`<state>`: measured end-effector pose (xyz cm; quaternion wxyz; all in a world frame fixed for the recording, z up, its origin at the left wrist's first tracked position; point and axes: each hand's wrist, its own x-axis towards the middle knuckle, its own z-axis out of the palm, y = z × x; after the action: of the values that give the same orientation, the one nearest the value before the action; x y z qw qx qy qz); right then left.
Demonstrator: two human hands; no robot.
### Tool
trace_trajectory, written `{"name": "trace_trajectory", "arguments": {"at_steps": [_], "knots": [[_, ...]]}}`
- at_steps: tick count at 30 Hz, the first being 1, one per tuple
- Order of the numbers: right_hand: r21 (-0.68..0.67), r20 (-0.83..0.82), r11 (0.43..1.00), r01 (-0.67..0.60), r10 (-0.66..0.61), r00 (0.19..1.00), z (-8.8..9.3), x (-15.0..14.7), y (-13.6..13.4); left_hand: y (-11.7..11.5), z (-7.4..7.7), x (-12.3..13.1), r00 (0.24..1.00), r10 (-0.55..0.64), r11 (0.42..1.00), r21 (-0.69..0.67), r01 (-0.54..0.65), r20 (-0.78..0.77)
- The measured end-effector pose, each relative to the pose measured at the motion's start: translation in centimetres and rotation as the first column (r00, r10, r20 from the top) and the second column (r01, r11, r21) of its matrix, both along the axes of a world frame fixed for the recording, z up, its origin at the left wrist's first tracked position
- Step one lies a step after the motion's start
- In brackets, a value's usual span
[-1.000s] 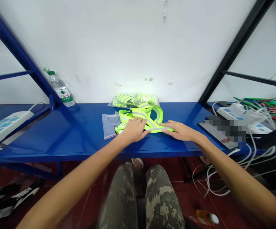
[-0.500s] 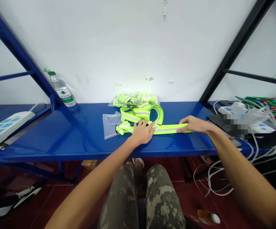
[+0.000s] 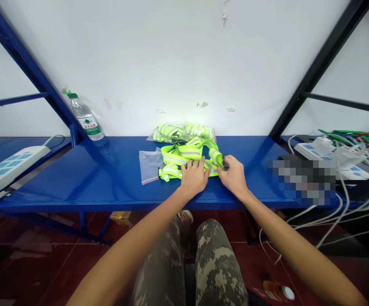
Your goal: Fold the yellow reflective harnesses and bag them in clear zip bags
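A neon yellow strap with a silver stripe lies in loops on the blue table. My left hand rests on its front part, fingers spread and pressing it down. My right hand pinches the strap at the right side of the loops, its fingertips partly hidden. A black buckle shows at the strap's left end. Just left of it lies a flat clear plastic bag. Behind the loops, against the wall, are clear bags with folded yellow straps.
A water bottle stands by the wall at the left. White power strips lie at the left and right, with white cables hanging over the right edge. A blurred dark object lies right of my right hand.
My right hand has moved left, bringing the strap's stretched right end back to the loops. My left hand stays on the strap. The view has shifted slightly.
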<state>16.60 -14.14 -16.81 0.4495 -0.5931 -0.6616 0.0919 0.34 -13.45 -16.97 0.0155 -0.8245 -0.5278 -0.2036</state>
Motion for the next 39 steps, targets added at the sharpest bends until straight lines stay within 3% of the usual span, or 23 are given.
{"name": "trace_trajectory", "arguments": {"at_steps": [3,7,11,20,24,26,28,30,32,35,39], "knots": [[0.144,0.353,0.987,-0.070,0.015,0.936,-0.4,-0.8,0.3,-0.2,0.1,-0.1,0.991,0.034,0.999,0.033,-0.038,0.129],[0.191,0.554,0.975,-0.112,-0.013,0.832,-0.7,-0.9,0.6,-0.5,0.4,-0.6,0.956,-0.065,0.990,0.141,0.025,0.286],[0.214,0.625,0.960,-0.180,0.007,0.780,-0.8,-0.6,0.5,-0.7,0.6,-1.3,0.967,-0.172,0.979,0.145,0.146,0.190],[0.142,0.637,0.900,-0.412,0.235,0.734,-0.4,-0.3,-0.8,-0.5,0.6,-2.2,0.981,-0.157,0.987,0.043,0.153,0.115],[0.054,0.644,0.894,-0.444,0.309,0.700,-0.1,-0.1,-0.5,-1.4,1.7,-3.8,0.974,-0.220,0.974,0.072,0.216,0.060],[0.024,0.655,0.901,-0.433,0.313,0.688,0.1,-0.1,-0.4,-2.2,2.7,-5.4,0.992,-0.126,0.985,0.118,0.125,0.007],[-0.002,0.679,0.908,-0.419,0.309,0.666,0.2,-0.2,-0.4,-3.0,3.8,-7.3,0.993,0.103,0.985,0.141,-0.094,-0.059],[-0.008,0.712,0.913,-0.408,0.291,0.639,0.4,-0.4,-0.6,-3.4,4.8,-9.1,0.938,0.321,0.945,0.103,-0.309,-0.129],[-0.002,0.740,0.917,-0.400,0.270,0.616,0.4,-0.5,-0.9,-3.3,5.5,-10.6,0.889,0.404,0.910,-0.003,-0.414,-0.214],[-0.002,0.749,0.918,-0.395,0.263,0.608,0.4,-0.5,-1.0,-2.5,6.1,-12.1,0.906,0.326,0.903,-0.196,-0.383,-0.270],[-0.034,0.735,0.914,-0.403,0.296,0.609,0.5,-0.5,-0.9,-1.5,6.1,-13.1,0.969,0.247,0.935,-0.257,-0.244,-0.020]]}}
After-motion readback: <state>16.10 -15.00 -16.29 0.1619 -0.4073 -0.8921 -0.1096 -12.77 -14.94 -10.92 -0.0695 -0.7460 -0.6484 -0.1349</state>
